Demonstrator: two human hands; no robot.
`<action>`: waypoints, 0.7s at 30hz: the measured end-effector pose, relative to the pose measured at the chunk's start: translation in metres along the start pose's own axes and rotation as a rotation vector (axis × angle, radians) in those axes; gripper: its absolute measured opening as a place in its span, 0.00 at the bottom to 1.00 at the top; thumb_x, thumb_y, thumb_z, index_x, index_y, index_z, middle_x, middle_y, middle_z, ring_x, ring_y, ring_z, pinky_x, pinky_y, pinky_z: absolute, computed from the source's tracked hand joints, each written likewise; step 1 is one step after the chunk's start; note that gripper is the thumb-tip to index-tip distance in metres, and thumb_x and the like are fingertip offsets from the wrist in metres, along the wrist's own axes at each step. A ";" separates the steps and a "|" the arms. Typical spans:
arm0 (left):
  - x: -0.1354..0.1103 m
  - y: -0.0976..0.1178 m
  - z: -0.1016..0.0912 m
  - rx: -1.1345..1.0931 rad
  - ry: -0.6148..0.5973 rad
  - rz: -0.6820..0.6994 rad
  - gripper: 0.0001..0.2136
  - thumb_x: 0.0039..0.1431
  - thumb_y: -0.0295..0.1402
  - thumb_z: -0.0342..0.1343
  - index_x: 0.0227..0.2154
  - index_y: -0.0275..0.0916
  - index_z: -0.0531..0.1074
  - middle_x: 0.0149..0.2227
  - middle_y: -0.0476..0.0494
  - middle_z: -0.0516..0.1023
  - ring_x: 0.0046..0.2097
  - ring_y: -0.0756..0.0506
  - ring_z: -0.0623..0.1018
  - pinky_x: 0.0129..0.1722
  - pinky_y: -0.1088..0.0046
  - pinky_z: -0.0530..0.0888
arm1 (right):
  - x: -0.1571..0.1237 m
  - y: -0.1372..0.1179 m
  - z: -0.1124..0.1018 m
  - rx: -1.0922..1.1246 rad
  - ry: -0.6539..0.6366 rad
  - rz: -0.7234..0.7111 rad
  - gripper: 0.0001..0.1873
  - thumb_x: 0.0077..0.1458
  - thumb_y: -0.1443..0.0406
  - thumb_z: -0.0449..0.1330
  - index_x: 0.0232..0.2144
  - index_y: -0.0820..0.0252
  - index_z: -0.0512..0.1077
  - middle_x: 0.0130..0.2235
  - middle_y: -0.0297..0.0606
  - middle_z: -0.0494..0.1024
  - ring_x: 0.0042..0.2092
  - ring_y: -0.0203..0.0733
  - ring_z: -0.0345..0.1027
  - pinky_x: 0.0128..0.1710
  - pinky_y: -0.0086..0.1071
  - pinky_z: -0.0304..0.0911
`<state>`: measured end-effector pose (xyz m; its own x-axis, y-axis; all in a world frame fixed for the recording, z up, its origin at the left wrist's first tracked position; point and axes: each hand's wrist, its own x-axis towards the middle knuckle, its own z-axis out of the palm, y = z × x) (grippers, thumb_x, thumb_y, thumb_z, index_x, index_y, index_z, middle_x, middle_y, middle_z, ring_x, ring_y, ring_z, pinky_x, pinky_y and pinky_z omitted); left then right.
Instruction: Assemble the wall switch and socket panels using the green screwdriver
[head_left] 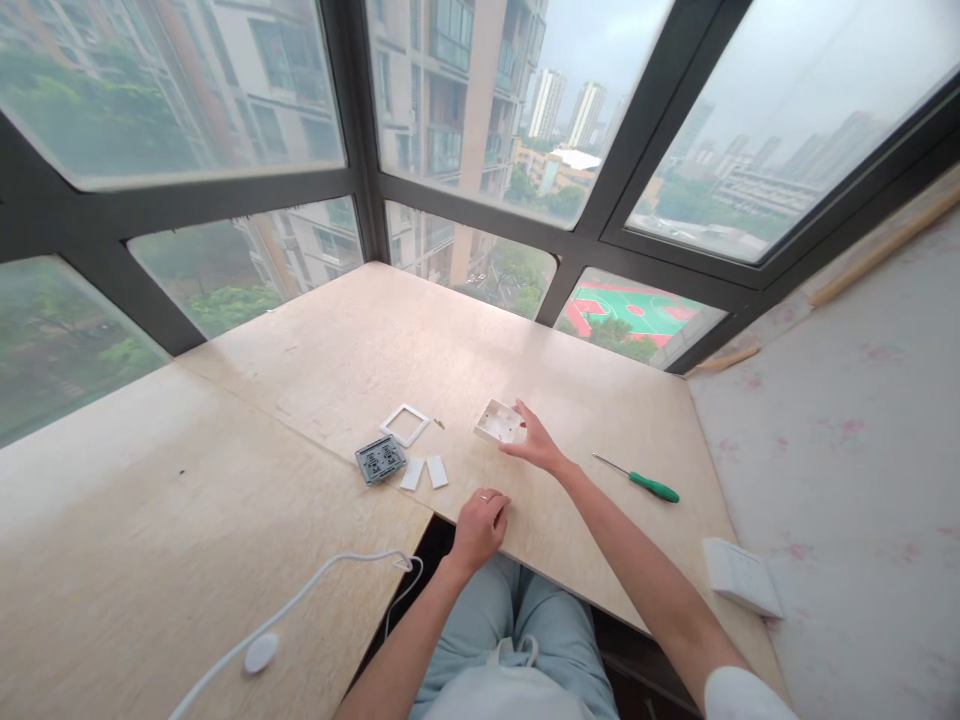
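My right hand [534, 440] grips the right side of a white open switch back box [496, 422], thumb and fingers on its wall, with the hollow side facing up. At the table's front edge rests my left hand [481, 522], fingers curled inward; whether anything is inside them is hidden. Left of the box lie a white square frame [388, 424], a grey switch module [380, 460] and two white rocker plates [412, 473]. Some small screws [439, 424] sit beside the frame. A screwdriver [649, 487] with a green handle is to the right.
A white cable [300, 598] runs over the front left of the wooden table [247, 480], near a round white disc [260, 653]. A white wall-plate-like box [742, 577] stands by the papered wall at right. Windows border the table's far edges.
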<state>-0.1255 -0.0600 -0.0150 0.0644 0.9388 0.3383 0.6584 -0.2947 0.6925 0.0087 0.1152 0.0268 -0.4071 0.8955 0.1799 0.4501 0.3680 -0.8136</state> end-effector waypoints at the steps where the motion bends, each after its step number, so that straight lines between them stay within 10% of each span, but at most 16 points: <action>1: 0.000 0.000 -0.001 -0.002 -0.001 0.004 0.13 0.57 0.20 0.51 0.40 0.41 0.75 0.38 0.42 0.79 0.41 0.41 0.75 0.42 0.62 0.75 | -0.008 0.002 -0.010 0.010 0.002 0.005 0.57 0.34 0.58 0.74 0.65 0.60 0.57 0.60 0.50 0.70 0.60 0.57 0.64 0.57 0.51 0.61; 12: -0.002 -0.002 0.003 0.018 0.009 0.038 0.11 0.60 0.24 0.50 0.38 0.42 0.76 0.40 0.41 0.79 0.43 0.40 0.76 0.45 0.60 0.75 | -0.136 0.035 -0.097 0.048 0.044 0.151 0.57 0.35 0.58 0.76 0.66 0.57 0.56 0.62 0.51 0.68 0.63 0.58 0.61 0.62 0.54 0.56; 21: -0.001 -0.002 0.007 0.021 0.067 0.016 0.09 0.61 0.27 0.51 0.37 0.40 0.76 0.39 0.40 0.79 0.43 0.40 0.76 0.44 0.61 0.74 | -0.211 0.064 -0.128 0.054 0.004 0.246 0.58 0.43 0.58 0.72 0.69 0.53 0.45 0.66 0.50 0.61 0.67 0.56 0.54 0.67 0.54 0.48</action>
<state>-0.1213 -0.0590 -0.0211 0.0249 0.9196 0.3920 0.6733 -0.3053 0.6734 0.2251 -0.0178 0.0076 -0.2878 0.9574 -0.0251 0.4921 0.1253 -0.8615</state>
